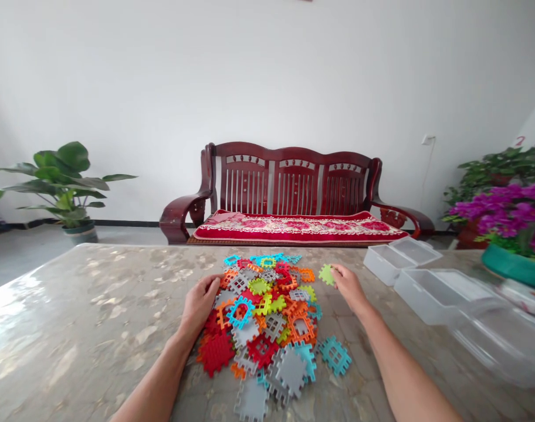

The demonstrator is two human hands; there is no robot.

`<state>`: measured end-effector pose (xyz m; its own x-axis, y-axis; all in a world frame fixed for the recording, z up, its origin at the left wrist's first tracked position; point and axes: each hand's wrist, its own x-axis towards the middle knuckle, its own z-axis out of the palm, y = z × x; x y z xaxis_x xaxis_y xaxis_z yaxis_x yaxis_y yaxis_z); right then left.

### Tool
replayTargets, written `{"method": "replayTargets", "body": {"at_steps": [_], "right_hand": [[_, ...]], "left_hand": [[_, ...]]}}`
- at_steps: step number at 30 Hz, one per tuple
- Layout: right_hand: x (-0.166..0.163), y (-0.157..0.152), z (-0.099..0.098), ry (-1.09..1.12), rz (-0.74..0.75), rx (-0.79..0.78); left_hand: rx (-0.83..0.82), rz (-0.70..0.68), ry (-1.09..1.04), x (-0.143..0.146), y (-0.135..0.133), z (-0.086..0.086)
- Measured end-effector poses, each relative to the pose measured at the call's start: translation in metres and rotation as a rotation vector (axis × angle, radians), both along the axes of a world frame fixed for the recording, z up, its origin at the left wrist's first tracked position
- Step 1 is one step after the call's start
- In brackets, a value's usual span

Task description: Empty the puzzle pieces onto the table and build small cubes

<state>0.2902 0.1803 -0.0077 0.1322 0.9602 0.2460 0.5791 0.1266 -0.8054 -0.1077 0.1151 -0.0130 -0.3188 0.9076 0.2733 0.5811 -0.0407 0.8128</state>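
Note:
A heap of interlocking plastic building tiles (263, 340) in red, orange, grey, blue and lime lies on the table before me. Many have toothed edges, and some have window-like openings. At the heap's left edge rests my left hand (200, 302), fingers loosely bent against the tiles, with nothing visible in its grasp. To the right of the heap, my right hand (349, 288) pinches a lime green tile (325, 274) just above the tabletop. A blue window tile (335, 356) lies at the heap's lower right, nearer to me than the right hand.
Clear plastic boxes (430, 296) stand along the right of the patterned table (113, 316), beside purple flowers (509, 214) in a teal pot (514, 266). Beyond the table is a red-brown wooden bench (294, 155). A leafy plant (60, 176) stands on the floor at left.

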Motion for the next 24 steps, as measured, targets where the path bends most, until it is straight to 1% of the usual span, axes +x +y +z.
{"method": "replayTargets", "body": {"at_steps": [3,6,8,10,16,21,24], "right_hand": [[0.021,0.003,-0.011,-0.125,-0.078,-0.018],[0.031,0.002,-0.019,-0.227,-0.165,0.058],[0.033,0.000,-0.021,-0.294,-0.183,0.089],[0.031,-0.001,-0.022,-0.356,-0.156,0.096],[0.024,-0.001,-0.021,-0.491,0.034,0.049],[0.026,0.003,-0.023,-0.576,0.112,0.098],[0.025,0.003,-0.024,-0.585,0.118,0.112]], "left_hand": [[-0.005,0.010,0.012,0.000,0.000,0.001],[-0.017,0.011,0.018,0.000,0.000,0.001],[-0.024,0.010,0.018,0.000,-0.001,0.001],[-0.025,0.016,0.020,0.000,-0.001,0.001],[-0.007,0.014,0.014,0.000,-0.001,0.002],[-0.005,0.009,0.009,-0.001,0.000,-0.001],[0.001,0.007,0.001,0.000,0.001,-0.001]]}}
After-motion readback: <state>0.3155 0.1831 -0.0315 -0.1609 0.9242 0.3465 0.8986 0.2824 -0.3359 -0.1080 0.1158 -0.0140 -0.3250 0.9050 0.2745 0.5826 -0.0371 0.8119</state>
